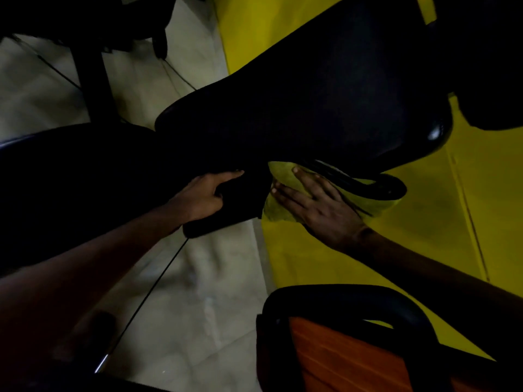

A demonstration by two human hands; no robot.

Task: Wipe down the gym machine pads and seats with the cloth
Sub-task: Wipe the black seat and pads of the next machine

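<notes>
A large black seat pad (pixel 311 108) of the gym machine fills the middle of the view, tilted up to the right. Below its near edge a yellow-green cloth (pixel 280 205) lies against the machine. My right hand (pixel 314 205) presses flat on the cloth with straight, spread fingers. My left hand (pixel 203 193) grips a black padded part (pixel 226 210) just left of the cloth, index finger stretched along it, other fingers curled round it. A black frame tube (pixel 376 188) crosses over the cloth's right end.
Another dark pad (pixel 70 179) lies at the left. An orange seat with a black rim (pixel 339 357) stands at the bottom right. The floor is yellow matting (pixel 424 236) on the right and pale tile (pixel 198 292) on the left. Black machine legs (pixel 93 75) stand at upper left.
</notes>
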